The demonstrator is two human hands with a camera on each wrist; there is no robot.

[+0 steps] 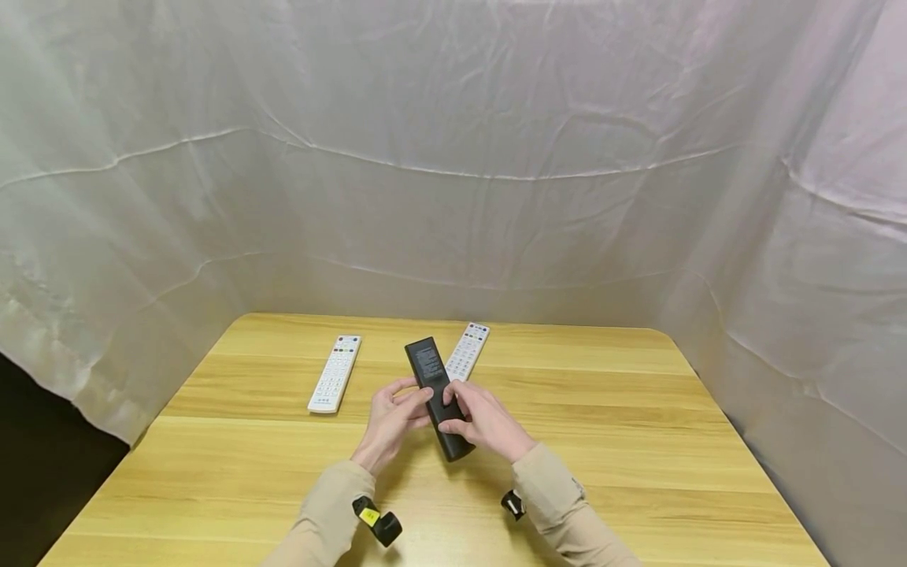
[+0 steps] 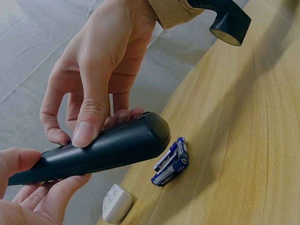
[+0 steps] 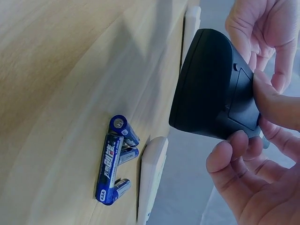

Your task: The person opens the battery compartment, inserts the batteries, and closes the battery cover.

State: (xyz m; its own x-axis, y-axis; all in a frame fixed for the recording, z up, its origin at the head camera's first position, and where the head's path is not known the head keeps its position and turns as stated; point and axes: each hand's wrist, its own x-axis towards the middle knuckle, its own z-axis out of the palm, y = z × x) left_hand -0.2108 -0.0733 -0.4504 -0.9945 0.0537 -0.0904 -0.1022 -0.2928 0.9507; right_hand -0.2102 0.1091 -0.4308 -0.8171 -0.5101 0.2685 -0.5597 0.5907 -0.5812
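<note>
Both hands hold a black remote control (image 1: 430,366) above the table, its back with a printed label turned up. My left hand (image 1: 392,413) grips its left side, thumb on top and fingers beneath. From the right, my right hand (image 1: 489,417) pinches the lower part between thumb and fingers. The right wrist view shows the outline of a battery cover (image 3: 243,101) on the black remote's back. Below it, several blue AAA batteries (image 3: 108,166) lie bunched on the tabletop; in the left wrist view the batteries (image 2: 171,161) appear beyond the remote's end.
A white remote (image 1: 335,374) lies button side up to the left of the hands. Another white remote (image 1: 469,350) lies behind the black one, partly covered by it and the right hand. The wooden table (image 1: 638,441) has grey-white fabric (image 1: 453,213) hanging round it.
</note>
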